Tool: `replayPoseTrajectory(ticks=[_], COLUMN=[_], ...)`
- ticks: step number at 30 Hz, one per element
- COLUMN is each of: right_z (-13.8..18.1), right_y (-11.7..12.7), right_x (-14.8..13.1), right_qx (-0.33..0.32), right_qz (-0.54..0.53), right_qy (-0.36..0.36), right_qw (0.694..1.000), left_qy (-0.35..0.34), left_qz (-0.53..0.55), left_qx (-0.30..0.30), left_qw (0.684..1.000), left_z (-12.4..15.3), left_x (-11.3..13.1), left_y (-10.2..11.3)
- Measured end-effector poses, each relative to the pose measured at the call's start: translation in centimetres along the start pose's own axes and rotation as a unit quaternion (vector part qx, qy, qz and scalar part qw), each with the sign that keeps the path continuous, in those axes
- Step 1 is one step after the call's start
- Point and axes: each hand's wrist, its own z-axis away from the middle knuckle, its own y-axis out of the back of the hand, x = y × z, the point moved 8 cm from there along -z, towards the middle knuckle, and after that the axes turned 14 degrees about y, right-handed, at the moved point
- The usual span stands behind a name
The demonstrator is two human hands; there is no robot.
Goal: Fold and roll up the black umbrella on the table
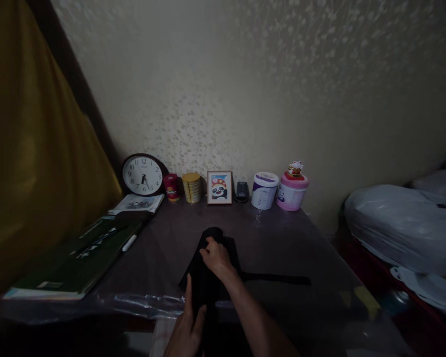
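Observation:
A black cloth piece (228, 248) lies at the front middle of the table, a long strap (278, 278) stretching from it to the right. Its dark folds make its exact kind hard to tell. My right hand (216, 255) is on its upper part, fingers bent and closed on the fabric. At the table's front edge, my left hand (189, 325) rests against the cloth's lower left side, index finger stretched forward and thumb apart. The cloth's lower part runs down between my arms into shadow.
Along the wall stand a clock (142, 175), a red can (171, 187), a yellow tin (192, 188), a picture frame (219, 188), a dark device (242, 192) and two tubs (264, 191). A green book (78, 258) and white marker (129, 243) lie left. Plastic covers the table.

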Motion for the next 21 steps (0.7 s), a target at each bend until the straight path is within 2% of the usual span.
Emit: replayPoseTrajectory(ticks=[3, 7, 11, 13, 17, 19, 21], right_z=[0.3, 1.0, 2.7, 4.2, 6.8, 6.9, 6.0], right_y=[-0.9, -1.4, -0.7, 0.3, 2.2, 1.9, 1.0], right_x=[-0.8, -1.7, -2.9, -3.0, -0.6, 0.8, 1.4], right_qx=[-0.017, -0.006, 0.018, 0.058, 0.167, 0.177, 0.153], right_qz=[0.051, 0.08, 0.026, -0.023, -0.057, -0.039, -0.014], right_qy=[0.039, 0.09, 0.172, 0.213, 0.206, 0.198, 0.209], right_qw=[0.998, 0.993, 0.984, 0.975, 0.963, 0.963, 0.966], left_qy=[-0.018, -0.053, -0.05, -0.038, -0.041, -0.04, -0.033], left_qz=[0.008, 0.005, -0.002, -0.002, 0.006, 0.011, 0.009], left_qx=[0.013, 0.023, 0.008, 0.009, 0.004, 0.001, -0.005], left_qw=[1.0, 0.998, 0.999, 0.999, 0.999, 0.999, 0.999], left_z=[0.4, 0.6, 0.4, 0.5, 0.9, 0.9, 0.7], left_x=[0.7, 1.3, 1.2, 1.1, 1.4, 1.4, 1.1], left_y=[0.3, 0.5, 0.3, 0.3, 0.1, 0.1, 0.0])
